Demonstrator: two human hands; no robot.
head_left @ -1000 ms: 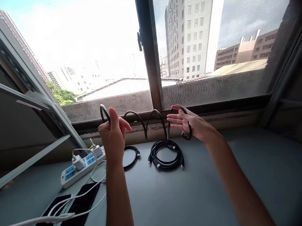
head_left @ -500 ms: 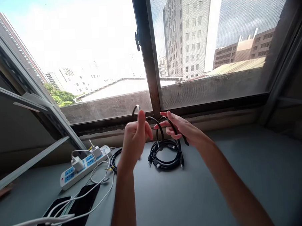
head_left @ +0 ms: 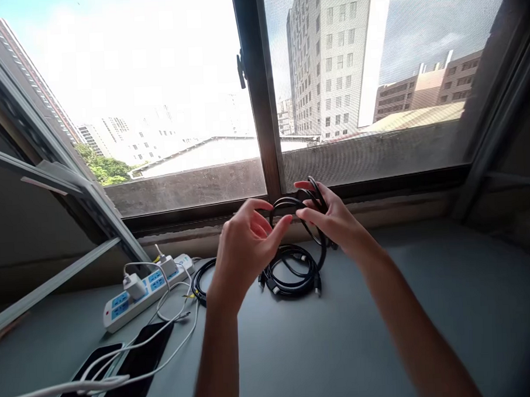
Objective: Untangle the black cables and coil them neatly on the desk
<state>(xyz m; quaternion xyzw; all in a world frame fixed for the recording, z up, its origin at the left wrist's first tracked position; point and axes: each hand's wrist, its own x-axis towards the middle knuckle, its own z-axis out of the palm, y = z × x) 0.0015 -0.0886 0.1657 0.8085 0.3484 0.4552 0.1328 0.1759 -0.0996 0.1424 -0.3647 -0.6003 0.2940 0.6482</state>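
Loops of black cable [head_left: 322,243] hang from my right hand [head_left: 331,216], whose fingers and thumb close round them. My left hand [head_left: 251,240] is just left of the loops, thumb and fingers apart in a curve, with its fingertips near the cable's left side and nothing plainly gripped. Below the hands, a coiled black cable [head_left: 295,289] with several connector ends lies on the grey table [head_left: 289,349]. Another black coil [head_left: 198,283] lies further left, partly hidden behind my left hand.
A white power strip [head_left: 148,291] with plugged-in chargers stands at the left. White cables [head_left: 166,355] cross two dark flat devices [head_left: 136,362] at the lower left. Metal framing [head_left: 111,211] rises at the left, and a window frame [head_left: 261,105] stands behind the table.
The cable in my right hand has gathered into more loops, higher up. My left hand has turned and opened, its thumb moving right toward the loops.
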